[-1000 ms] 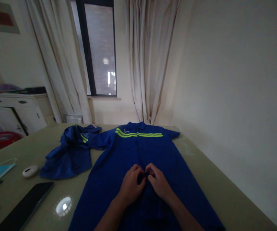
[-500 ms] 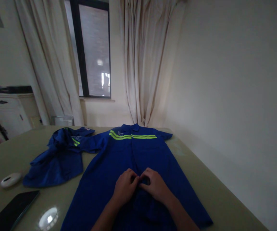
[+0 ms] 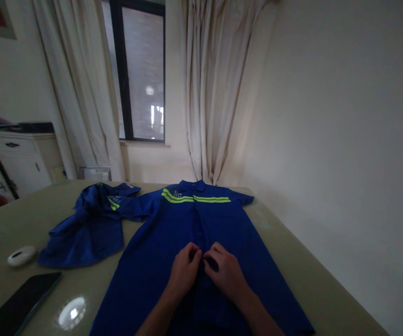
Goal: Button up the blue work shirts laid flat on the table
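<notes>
- Your left hand (image 3: 184, 269) is nearly closed, fingertips pinching the blue shirt (image 3: 222, 223) along its front opening.
- Your right hand (image 3: 226, 273), fingers curled, pinches there too, just beside.
- The shirt lies spread on the table (image 3: 313, 280), collar away from you.

On the glossy olive table (image 3: 323, 298), a long blue cloth garment (image 3: 222, 228) lay right of a crumpled blue cloth bundle (image 3: 89, 233) and a black rectangular phone (image 3: 21, 303); behind it hung 2 long cream fabric curtains (image 3: 210, 93).

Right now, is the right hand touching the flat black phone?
No, the right hand touches the spread-out blue cloth garment instead.
</notes>
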Demonstrator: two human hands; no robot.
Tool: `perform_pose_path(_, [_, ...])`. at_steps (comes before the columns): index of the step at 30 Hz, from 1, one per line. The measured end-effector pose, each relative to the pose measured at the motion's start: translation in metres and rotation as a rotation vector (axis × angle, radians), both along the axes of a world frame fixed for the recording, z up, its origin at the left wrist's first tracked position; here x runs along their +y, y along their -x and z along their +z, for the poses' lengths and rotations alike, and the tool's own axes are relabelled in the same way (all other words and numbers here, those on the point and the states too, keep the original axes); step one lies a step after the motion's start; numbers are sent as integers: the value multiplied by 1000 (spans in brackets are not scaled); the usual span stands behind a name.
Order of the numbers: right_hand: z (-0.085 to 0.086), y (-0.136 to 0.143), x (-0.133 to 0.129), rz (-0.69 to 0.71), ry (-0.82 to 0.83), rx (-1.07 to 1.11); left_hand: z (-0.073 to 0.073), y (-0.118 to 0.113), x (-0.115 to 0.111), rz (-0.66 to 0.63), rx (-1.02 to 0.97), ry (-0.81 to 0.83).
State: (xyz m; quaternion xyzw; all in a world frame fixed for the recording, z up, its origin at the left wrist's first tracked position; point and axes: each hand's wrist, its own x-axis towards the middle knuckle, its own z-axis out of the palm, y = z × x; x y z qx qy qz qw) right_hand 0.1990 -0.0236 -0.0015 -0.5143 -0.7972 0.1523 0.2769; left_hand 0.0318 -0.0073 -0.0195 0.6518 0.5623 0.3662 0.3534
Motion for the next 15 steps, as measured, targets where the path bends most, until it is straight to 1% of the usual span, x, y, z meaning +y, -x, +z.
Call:
perform_pose_path(3, [-1,1,1,36,-16,17,-1,-2,-2,27,6,-10])
perform_pose_path(5, [-2,0,4,80,10,29,-3,-3,-4,41,45,-16])
perform_pose_path(7, [-4,0,6,84,40,68,-5,-5,-5,39,59,-35])
perform_pose_path(10, [-6,0,8,-14,71,159,-9,-5,-4,5,16,-61])
perform_pose_path(13, [-8,2,7,-115,68,198,-12,0,1,-79,-53,-85])
perform_pose_path(15, [-9,0,8,-147,44,219,-12,5,2,-143,-57,-119])
